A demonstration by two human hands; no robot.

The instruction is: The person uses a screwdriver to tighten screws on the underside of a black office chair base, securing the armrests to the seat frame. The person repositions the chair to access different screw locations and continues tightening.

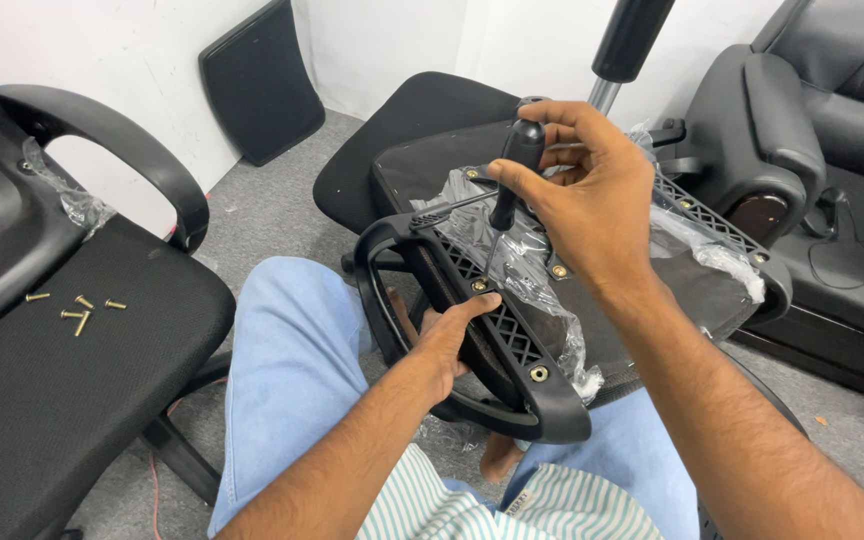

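Grey carpet [272,215] and white walls frame a cluttered room with several black office chairs. On the left stands a mesh-seat chair [72,370], with a few loose brass screws [77,312] lying on its seat. An upturned chair seat [642,300], partly wrapped in clear plastic, rests across the person's lap in light blue jeans [292,370]. A black armrest [472,330] lies along its near edge. The left hand [449,335] wraps around the armrest from below, thumb pressed on its top. The right hand [587,190] grips a black-handled screwdriver [510,180], fingers closed around the handle, tip set upright on a screw in the armrest bracket.
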